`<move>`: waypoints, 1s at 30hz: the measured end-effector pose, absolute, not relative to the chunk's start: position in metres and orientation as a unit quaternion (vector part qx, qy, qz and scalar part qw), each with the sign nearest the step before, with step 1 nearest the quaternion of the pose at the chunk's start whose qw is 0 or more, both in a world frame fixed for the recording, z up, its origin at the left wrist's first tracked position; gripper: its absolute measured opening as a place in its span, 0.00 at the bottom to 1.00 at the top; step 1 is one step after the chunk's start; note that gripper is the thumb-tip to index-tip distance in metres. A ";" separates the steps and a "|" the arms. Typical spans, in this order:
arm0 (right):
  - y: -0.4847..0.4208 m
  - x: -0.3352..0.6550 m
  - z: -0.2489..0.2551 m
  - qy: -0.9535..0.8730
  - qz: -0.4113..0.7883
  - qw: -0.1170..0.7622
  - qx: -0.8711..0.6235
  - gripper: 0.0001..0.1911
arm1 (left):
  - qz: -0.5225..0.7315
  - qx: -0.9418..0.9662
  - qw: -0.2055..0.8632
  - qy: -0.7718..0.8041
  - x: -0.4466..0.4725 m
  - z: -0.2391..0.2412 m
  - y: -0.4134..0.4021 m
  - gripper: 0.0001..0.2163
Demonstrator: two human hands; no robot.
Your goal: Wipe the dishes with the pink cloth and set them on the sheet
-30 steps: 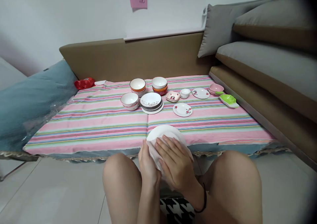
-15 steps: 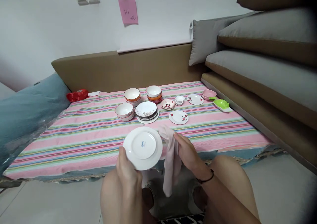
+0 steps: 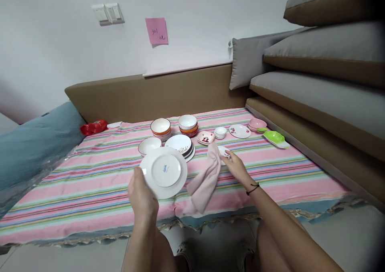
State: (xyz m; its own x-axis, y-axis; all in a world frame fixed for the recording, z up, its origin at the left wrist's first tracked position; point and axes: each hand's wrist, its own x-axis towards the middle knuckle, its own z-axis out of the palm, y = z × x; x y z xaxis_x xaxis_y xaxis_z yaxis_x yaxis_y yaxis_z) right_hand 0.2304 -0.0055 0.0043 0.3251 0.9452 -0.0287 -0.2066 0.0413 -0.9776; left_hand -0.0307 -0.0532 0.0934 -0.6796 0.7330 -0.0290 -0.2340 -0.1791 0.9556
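My left hand (image 3: 142, 196) grips the rim of a white plate (image 3: 165, 174), whose underside with a blue mark is turned toward me. Closed on a pale pink cloth (image 3: 206, 184), my right hand (image 3: 239, 170) reaches over the striped cover. The cloth hangs down to the left from my fingers. Beside those fingertips lies a white flowered plate (image 3: 224, 150), partly covered by the hand and cloth; whether they touch it, I cannot tell. Behind the held plate stands a stack of plates (image 3: 177, 142).
Stacked bowls (image 3: 160, 126), more bowls (image 3: 188, 122), a square panda dish (image 3: 206, 137), small white dishes (image 3: 220, 132), another flowered plate (image 3: 240, 130), pink bowls (image 3: 257, 123) and a green dish (image 3: 275, 138) sit on the striped cover (image 3: 99, 176). Cushions (image 3: 319, 87) rise at right.
My right hand has moved forward with the cloth, toward the nearer flowered plate. My left hand has shifted the held plate left, away from the cloth. The view has tilted up slightly.
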 end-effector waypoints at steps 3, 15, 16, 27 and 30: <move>-0.010 0.239 -0.014 -0.388 0.436 0.604 -0.542 0.20 | 0.629 0.396 0.369 0.559 -0.022 0.083 -0.039 0.16; -0.044 0.200 0.010 -0.259 0.726 0.513 -0.377 0.24 | 0.308 0.805 0.312 0.400 0.043 0.034 -0.031 0.10; -0.045 0.201 0.009 -0.253 0.706 0.532 -0.394 0.21 | 0.289 0.825 0.306 0.376 0.044 0.032 -0.032 0.10; -0.050 0.218 0.005 -0.292 0.630 0.530 -0.486 0.17 | 0.441 0.427 0.674 0.412 0.026 0.031 -0.025 0.18; -0.047 0.219 0.005 -0.341 0.628 0.511 -0.477 0.18 | 0.419 0.328 0.760 0.372 0.021 0.030 -0.024 0.12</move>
